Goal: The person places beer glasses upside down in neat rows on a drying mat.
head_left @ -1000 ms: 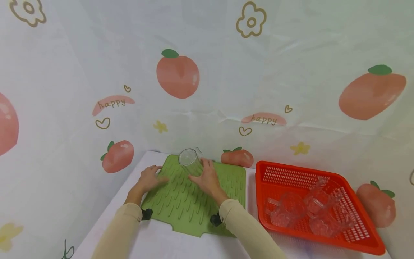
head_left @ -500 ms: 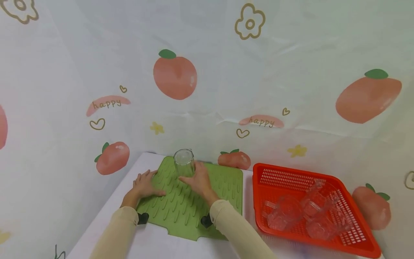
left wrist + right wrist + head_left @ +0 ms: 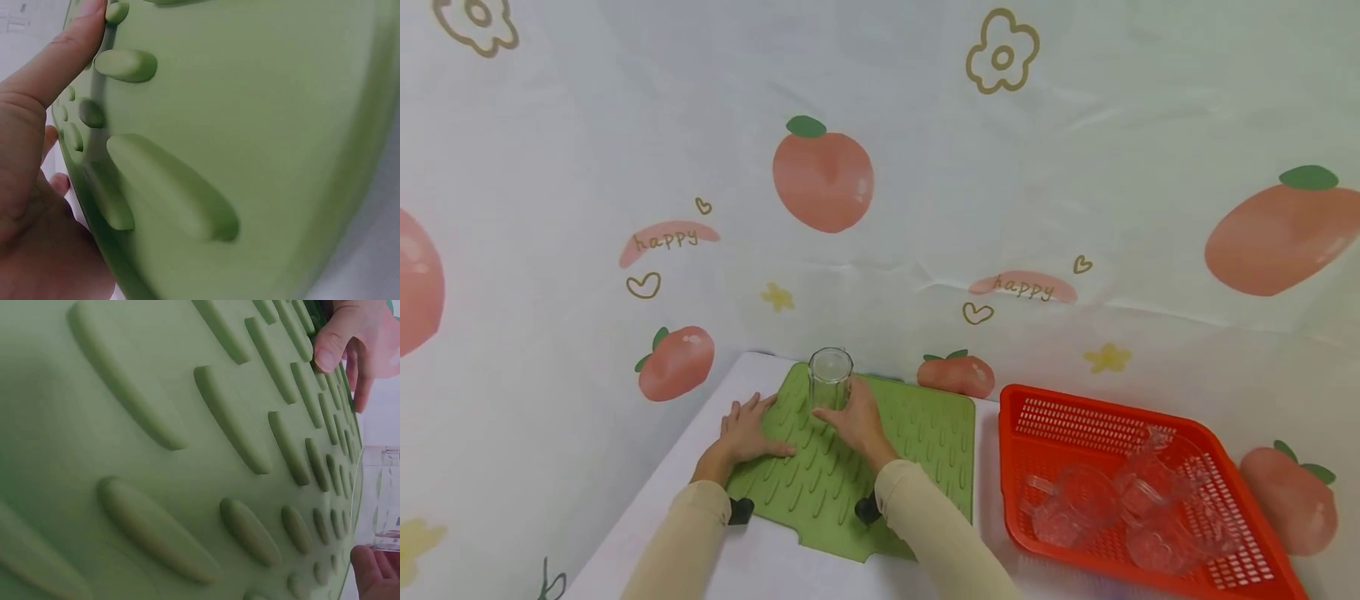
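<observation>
Gripping a clear glass (image 3: 829,387) in the right hand (image 3: 859,422), with thumb and fingers curled round the side, at the far left part of the green mat (image 3: 820,479); impossible to tell whether upright or upturned, or whether touching the mat. Resting the left hand (image 3: 745,433) uncurled across the mat's left edge. Probably stiff, fairly light, slick if wet and easily chipped; best held round the wall, off the rim, with a light, even squeeze

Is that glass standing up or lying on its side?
Standing, held by the right hand: the glass has one round end facing up, above the green mat.
</observation>
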{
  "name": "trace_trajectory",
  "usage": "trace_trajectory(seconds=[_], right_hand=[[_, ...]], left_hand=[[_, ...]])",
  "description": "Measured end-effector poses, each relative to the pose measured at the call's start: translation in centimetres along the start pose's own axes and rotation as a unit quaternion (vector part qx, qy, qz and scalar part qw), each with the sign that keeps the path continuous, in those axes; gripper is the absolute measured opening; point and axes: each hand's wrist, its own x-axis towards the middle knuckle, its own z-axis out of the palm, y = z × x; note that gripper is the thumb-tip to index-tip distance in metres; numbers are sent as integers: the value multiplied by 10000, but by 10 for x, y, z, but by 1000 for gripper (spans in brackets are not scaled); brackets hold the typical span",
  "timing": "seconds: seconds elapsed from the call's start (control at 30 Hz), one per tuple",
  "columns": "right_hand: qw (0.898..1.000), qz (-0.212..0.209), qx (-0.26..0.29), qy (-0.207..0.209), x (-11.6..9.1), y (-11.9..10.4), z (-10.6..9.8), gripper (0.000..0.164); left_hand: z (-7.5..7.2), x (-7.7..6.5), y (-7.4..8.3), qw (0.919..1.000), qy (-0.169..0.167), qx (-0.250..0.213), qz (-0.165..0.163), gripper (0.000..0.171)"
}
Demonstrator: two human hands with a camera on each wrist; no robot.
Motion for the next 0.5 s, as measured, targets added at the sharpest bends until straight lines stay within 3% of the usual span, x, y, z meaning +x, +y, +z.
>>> trace_trajectory(seconds=[0.5], right_hand=[[9997, 189, 130, -30, 8, -3, 13, 65]], left_hand=[[1, 1, -1, 10000, 3, 5, -31, 121]])
